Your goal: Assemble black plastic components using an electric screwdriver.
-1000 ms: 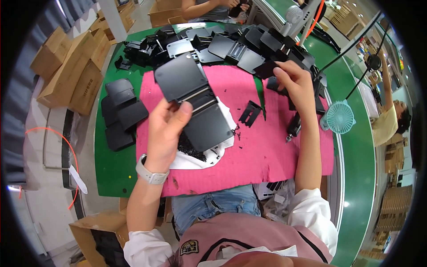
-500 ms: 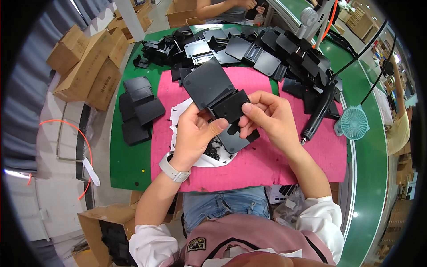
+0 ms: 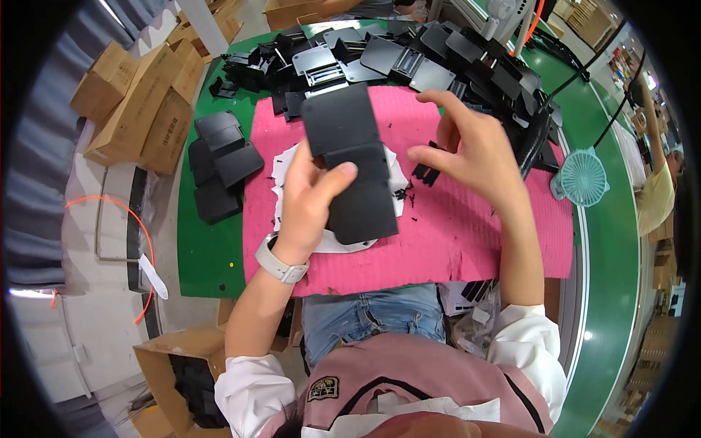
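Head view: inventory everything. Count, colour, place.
Plate assembly: one, black, in left hand
Plate pile: many, black, table's far side
Stacked plates: about four, black, left of mat
Bracket: one, black, mat, by right hand
Screws: several, black, mat centre
Sheet: one, white, on mat
Mat: one, pink, on table
Table: one, green, centre
Handheld tool: one, black, right
Fans: two, one teal, one white, right
Cardboard boxes: several, brown, left and edges
Orange cables: two, left and upper right
Curtain: one, grey, left
Other people: at least two, top and right
Watch: one, white, left wrist
Left hand: one, gripping plate assembly
Right hand: one, open, over mat
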`<action>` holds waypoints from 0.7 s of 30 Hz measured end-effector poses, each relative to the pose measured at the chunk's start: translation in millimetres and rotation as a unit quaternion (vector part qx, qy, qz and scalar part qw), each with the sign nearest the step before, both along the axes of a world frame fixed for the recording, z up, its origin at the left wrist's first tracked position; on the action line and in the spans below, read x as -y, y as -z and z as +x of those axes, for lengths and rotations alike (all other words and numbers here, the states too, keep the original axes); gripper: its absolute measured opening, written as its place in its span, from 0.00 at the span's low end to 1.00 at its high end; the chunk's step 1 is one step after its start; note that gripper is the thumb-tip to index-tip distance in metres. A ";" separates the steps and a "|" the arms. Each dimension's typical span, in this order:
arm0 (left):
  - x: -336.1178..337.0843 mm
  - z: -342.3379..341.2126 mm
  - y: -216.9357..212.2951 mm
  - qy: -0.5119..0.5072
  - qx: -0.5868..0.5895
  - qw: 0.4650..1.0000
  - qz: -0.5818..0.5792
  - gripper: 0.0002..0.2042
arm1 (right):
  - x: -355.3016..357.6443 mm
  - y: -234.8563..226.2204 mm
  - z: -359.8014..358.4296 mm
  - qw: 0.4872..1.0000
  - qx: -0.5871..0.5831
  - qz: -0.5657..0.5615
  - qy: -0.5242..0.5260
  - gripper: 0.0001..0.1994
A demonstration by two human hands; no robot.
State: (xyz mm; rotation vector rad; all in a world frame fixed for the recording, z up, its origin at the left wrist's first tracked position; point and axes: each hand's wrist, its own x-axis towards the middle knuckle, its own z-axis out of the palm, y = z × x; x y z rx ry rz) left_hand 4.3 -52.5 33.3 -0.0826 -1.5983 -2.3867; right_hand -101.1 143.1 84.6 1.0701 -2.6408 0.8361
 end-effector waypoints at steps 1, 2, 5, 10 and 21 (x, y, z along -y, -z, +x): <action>2.7 -1.5 0.1 -0.006 0.003 1.000 0.016 0.21 | -11.0 2.0 -7.1 0.998 -0.048 0.044 -0.013 0.30; 5.0 -1.3 -3.6 -0.003 0.007 1.000 0.019 0.20 | -21.1 7.5 -13.3 0.991 -0.095 0.088 -0.027 0.30; 6.6 -4.4 -8.1 0.033 0.028 0.999 0.008 0.21 | -37.0 38.4 -32.3 0.983 -0.035 0.169 -0.064 0.29; -20.4 -8.2 7.5 0.180 0.017 0.972 -0.148 0.23 | -29.7 39.0 -48.3 0.986 -0.031 0.148 0.065 0.27; -13.6 -9.3 5.6 -0.111 -0.081 0.805 -0.577 0.19 | -41.3 6.3 -26.4 0.982 -0.082 0.107 0.133 0.23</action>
